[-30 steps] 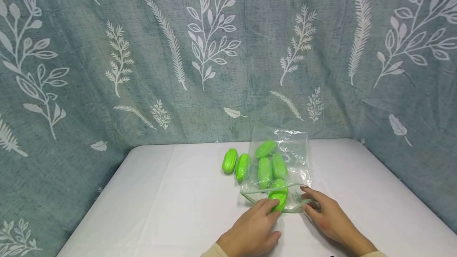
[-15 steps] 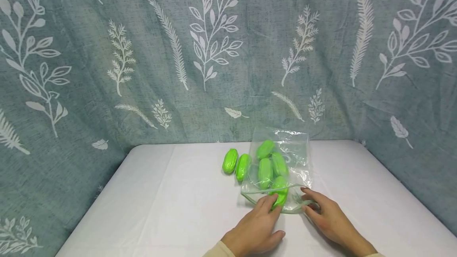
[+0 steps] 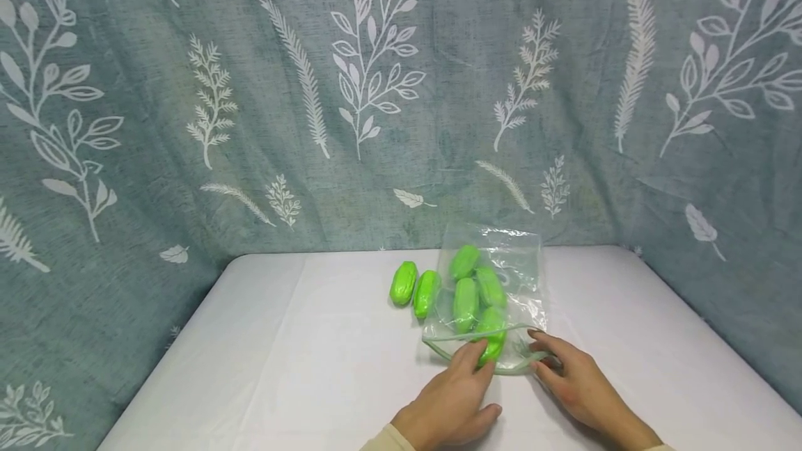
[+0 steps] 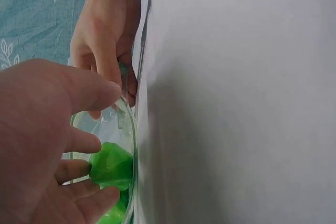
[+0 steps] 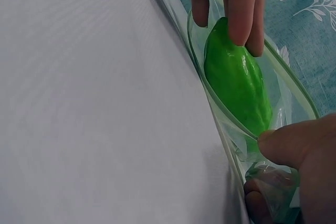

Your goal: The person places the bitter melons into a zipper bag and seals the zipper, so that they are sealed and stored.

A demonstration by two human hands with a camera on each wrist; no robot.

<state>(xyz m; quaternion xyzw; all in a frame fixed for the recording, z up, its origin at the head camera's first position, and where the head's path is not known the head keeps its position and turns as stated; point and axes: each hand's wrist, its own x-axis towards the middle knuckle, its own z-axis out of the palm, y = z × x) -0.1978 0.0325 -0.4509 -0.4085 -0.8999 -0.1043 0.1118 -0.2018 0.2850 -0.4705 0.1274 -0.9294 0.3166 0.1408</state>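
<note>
A clear zip bag (image 3: 523, 256) lies flat with its mouth towards me and several shiny green oblong pieces inside. My right hand (image 3: 579, 383) pinches the right side of the bag's rim between thumb and fingers; the thumb (image 5: 278, 142) shows on the rim in the right wrist view. At the mouth lies one green piece (image 5: 236, 80), partly inside. The fingertips of my left hand (image 3: 447, 395) touch its near end, fingers extended and thumb away from it. In the left wrist view that green piece (image 4: 111, 166) shows beyond the fingers.
Two more green pieces lie on the white table (image 3: 338, 339) left of the bag, one standing apart (image 3: 404, 283) and one close to the bag's edge (image 3: 427, 294). A grey-green curtain (image 3: 282, 89) with white leaf prints hangs behind and at both sides.
The left hand has pushed the green piece slightly farther into the bag's mouth. The farthest piece inside has turned a little. The right hand has stayed at the rim.
</note>
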